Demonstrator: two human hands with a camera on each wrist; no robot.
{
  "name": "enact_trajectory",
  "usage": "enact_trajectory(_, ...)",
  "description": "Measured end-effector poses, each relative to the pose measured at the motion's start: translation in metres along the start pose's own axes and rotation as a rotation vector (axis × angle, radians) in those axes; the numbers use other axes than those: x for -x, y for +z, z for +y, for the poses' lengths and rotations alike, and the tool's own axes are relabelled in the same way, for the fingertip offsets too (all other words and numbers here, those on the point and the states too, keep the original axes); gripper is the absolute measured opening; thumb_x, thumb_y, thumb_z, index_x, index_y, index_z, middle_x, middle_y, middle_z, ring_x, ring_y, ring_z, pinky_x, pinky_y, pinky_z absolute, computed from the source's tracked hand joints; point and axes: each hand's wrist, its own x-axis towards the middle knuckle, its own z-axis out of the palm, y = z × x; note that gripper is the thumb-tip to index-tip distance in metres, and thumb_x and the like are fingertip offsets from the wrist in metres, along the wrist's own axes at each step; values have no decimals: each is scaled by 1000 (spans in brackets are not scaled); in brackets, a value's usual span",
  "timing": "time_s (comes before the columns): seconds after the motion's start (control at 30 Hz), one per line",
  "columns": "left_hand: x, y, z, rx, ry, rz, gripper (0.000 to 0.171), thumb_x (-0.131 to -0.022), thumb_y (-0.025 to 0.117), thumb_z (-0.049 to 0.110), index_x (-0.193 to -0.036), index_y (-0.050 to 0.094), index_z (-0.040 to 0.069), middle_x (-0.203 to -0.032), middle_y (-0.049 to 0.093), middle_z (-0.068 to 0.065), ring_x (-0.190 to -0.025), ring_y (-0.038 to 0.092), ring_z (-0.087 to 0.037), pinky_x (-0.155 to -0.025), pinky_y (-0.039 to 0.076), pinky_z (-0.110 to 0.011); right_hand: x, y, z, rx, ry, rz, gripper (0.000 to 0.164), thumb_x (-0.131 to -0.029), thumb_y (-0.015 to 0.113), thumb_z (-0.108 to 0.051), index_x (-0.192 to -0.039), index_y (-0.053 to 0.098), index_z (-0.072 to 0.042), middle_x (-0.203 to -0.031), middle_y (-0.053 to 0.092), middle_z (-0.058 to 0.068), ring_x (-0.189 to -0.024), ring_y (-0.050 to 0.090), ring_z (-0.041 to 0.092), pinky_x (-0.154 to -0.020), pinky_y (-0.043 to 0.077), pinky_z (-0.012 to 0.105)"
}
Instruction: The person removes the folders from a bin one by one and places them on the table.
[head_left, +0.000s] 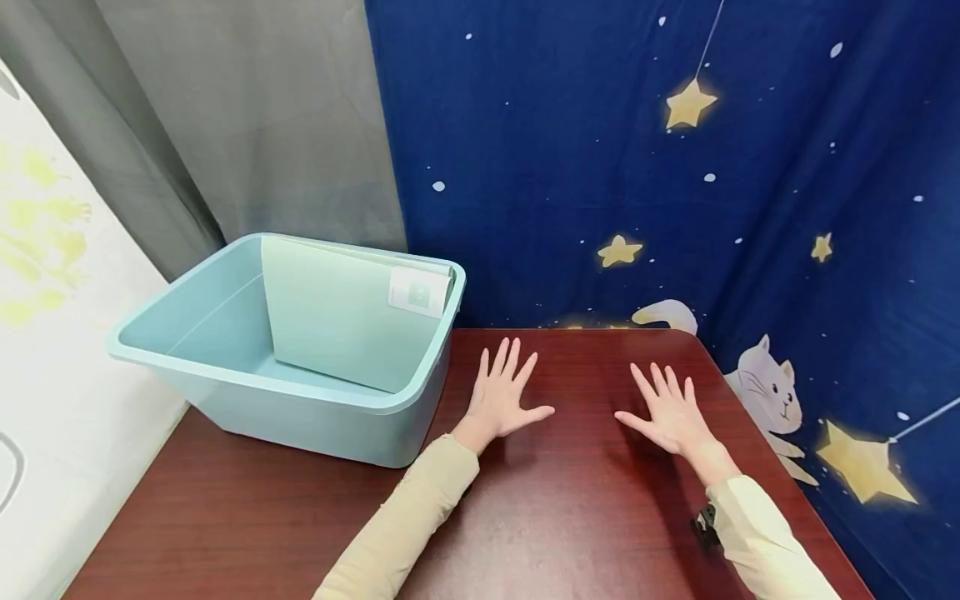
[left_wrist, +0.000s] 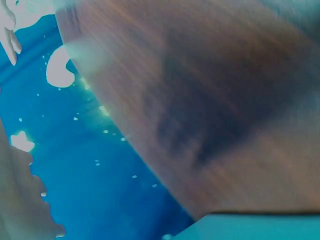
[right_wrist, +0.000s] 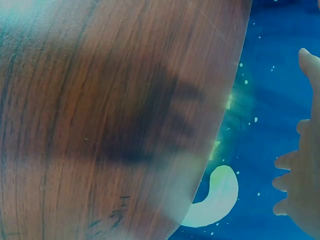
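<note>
My left hand (head_left: 501, 397) is held over the table, palm down with its fingers spread, just right of a light blue plastic tub (head_left: 300, 429). Farther right, my right hand (head_left: 670, 417) hovers with spread fingers as well, its thumb toward the left. Neither hand holds anything. Inside the tub a pale green folded sheet or folder (head_left: 337, 317) leans against the back wall, with a white label (head_left: 418, 292) near its upper right corner. In the left wrist view the tub's edge (left_wrist: 250, 227) shows at the bottom, and the left hand's fingers (left_wrist: 37, 200) at the left.
The dark red wooden table (head_left: 555, 517) ends at a blue curtain (head_left: 540, 167) with stars and a cat. A grey curtain (head_left: 285, 117) hangs behind the tub, and a white surface (head_left: 67, 417) borders the left side. Something black (head_left: 705, 527) sits at my right wrist.
</note>
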Motion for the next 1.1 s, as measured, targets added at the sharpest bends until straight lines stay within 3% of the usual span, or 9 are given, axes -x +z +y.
enact_trajectory(0.2,2,-18,0,-73,56,57,92,-74,26,80,-146,16,24,-152,11,-11,-139,1,-28,-108,9,-52,-1,-2,0,7,-11,0,86,-81,50,-59,-143,23,-6,-143,20,32,-130,14,50,-100,2,65)
enact_trajectory(0.43,8,-41,1,-87,111,196,92,-73,32,79,-145,22,22,-151,13,-13,-139,7,-29,-108,10,-52,-1,-3,0,15,-16,9,86,-80,51,-59,-143,25,-6,-142,23,31,-130,15,50,-100,5,65)
enact_trajectory(0.63,14,-57,4,-97,139,266,94,-72,34,79,-145,22,22,-151,14,-13,-139,6,-29,-108,10,-52,0,-3,0,20,-16,9,86,-80,51,-59,-142,25,-6,-142,24,31,-130,15,50,-100,6,65)
enact_trajectory(0.9,20,-79,2,-91,129,340,94,-71,36,79,-144,26,21,-151,14,-13,-139,5,-29,-108,10,-52,0,-2,2,2,-9,0,86,-80,50,-59,-143,24,-7,-143,21,31,-131,13,49,-101,2,64)
enact_trajectory(1.1,23,-106,-9,-51,88,374,93,-71,39,78,-144,28,21,-151,14,-12,-139,0,-29,-109,7,-52,-1,0,3,1,-7,-4,87,-80,50,-60,-143,24,-7,-143,21,31,-131,13,49,-101,2,64)
